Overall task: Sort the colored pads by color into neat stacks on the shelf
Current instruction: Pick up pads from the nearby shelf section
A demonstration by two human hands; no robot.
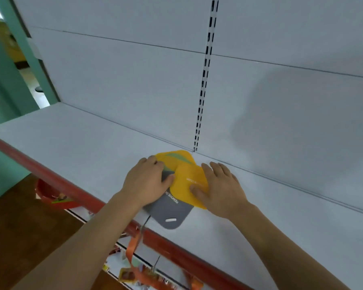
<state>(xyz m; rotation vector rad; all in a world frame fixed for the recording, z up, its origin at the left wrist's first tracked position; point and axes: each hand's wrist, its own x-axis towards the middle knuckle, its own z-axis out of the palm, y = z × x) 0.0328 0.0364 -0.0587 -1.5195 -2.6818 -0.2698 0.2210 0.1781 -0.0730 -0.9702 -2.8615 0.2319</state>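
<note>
From the head view, a mixed pile of pads lies on the white shelf (92, 147), near its back wall and below the slotted upright (205, 65): a yellow pad (189, 181) on top toward the right, a second yellow pad (172, 158) behind it with a green pad (179, 157) showing as a sliver across it, and a grey pad (170, 214) lowest, its rounded corner reaching toward the shelf's red edge (57, 176). The step in hand looks like parting the colors. To do it well, I judge the top yellow should slide off sideways while the rest stays pinned flat, so nothing skids off the front. The left hand (149, 183) rests palm down on the pile's left side, fingers relaxed and gripping nothing, thumb on the grey pad. The right hand (218, 185) lies flat and spread, thumb pressing the top yellow pad, fingers past its right edge onto the shelf.
</note>
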